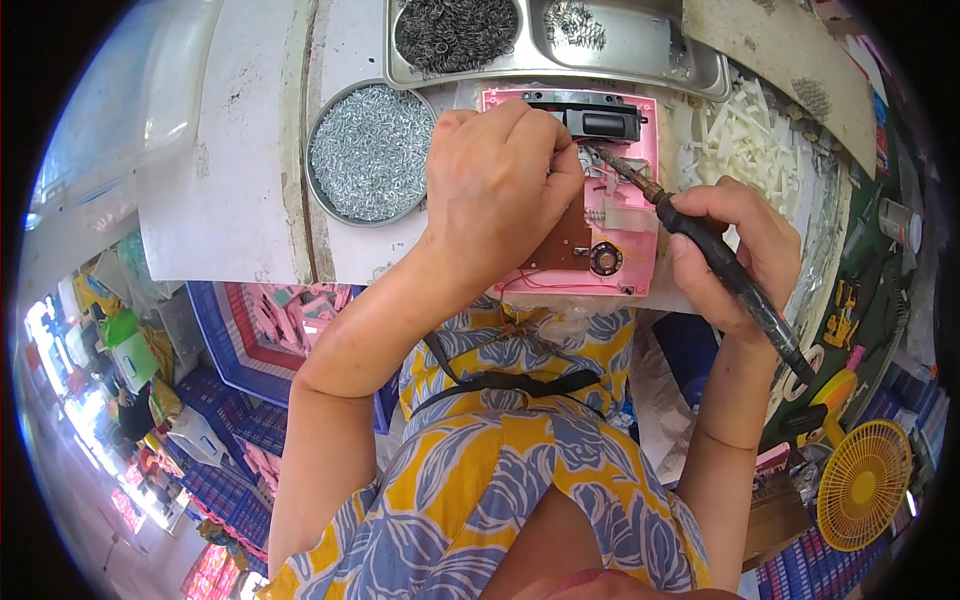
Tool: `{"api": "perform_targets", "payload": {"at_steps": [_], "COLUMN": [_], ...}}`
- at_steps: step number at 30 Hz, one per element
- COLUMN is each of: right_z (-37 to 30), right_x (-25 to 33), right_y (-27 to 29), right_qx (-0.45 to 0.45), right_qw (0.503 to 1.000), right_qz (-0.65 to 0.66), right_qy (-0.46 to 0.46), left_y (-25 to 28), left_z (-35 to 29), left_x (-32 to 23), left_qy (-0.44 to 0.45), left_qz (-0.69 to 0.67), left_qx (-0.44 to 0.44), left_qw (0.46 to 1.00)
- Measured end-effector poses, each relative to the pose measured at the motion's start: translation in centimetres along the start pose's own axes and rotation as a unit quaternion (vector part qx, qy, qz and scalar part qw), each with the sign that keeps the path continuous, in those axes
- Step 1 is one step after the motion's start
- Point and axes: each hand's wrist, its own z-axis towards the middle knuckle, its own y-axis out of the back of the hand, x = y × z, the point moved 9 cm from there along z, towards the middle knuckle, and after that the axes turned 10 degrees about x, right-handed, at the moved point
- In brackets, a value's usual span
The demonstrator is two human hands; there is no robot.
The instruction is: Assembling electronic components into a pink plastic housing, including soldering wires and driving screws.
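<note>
On the worktable lies an open pink plastic casing (643, 272) with a black compartment piece (605, 122) along its far edge. A brown circuit board (565, 245), thin wires and a small round black part (606, 258) sit inside it. My left hand (500, 185) is closed over the casing's left side, fingertips pinched near the black piece; what they hold is hidden. Gripped in my right hand (755, 240) is a soldering iron (715, 245) with a black handle. Its tip points left into the casing, close to my left fingertips and the wires.
Left of the casing stands a round dish (316, 185) heaped with small silvery metal pieces. Behind is a metal tray (640, 70) with dark springs. White plastic strips (750, 135) are piled at right. A blue crate (215, 330) holds pink parts; a yellow fan (865, 485) stands lower right.
</note>
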Motion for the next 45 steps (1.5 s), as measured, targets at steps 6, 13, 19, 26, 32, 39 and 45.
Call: {"api": "perform_targets", "payload": {"at_steps": [6,13,19,26,32,39,45], "right_z": [0.0,-0.3,-1.7,-4.3,-6.5,-7.9,-9.1], "right_x": [0.0,0.5,0.6,0.4,0.2,1.0,0.3], "right_y": [0.1,0.8,2.2,4.3,5.7,6.6,6.4], "right_qx": [-0.004,-0.012,-0.038,-0.070,-0.120,-0.130,-0.149], "right_qw": [1.000,1.000,0.999,0.997,0.992,0.991,0.986], "right_qz": [0.001,-0.013,0.014,0.036,0.037,0.028,0.054], "right_qy": [-0.005,0.016,0.008,-0.014,-0.028,-0.031,-0.041], "left_y": [-0.1,-0.1,0.0,2.4,-0.8,-4.7,-3.8], "left_z": [0.0,-0.1,-0.2,-0.5,-1.8,-1.6,-0.9], "left_x": [0.0,0.1,0.2,-0.3,-6.2,-7.0,-4.5], "left_qy": [0.003,0.004,0.010,0.030,-0.052,-0.085,-0.032], "left_qz": [-0.006,-0.004,-0.005,-0.002,-0.113,-0.094,-0.277], "left_qx": [0.005,0.003,0.009,0.002,0.208,0.284,0.301], "left_qw": [1.000,1.000,1.000,1.000,0.970,0.950,0.912]}}
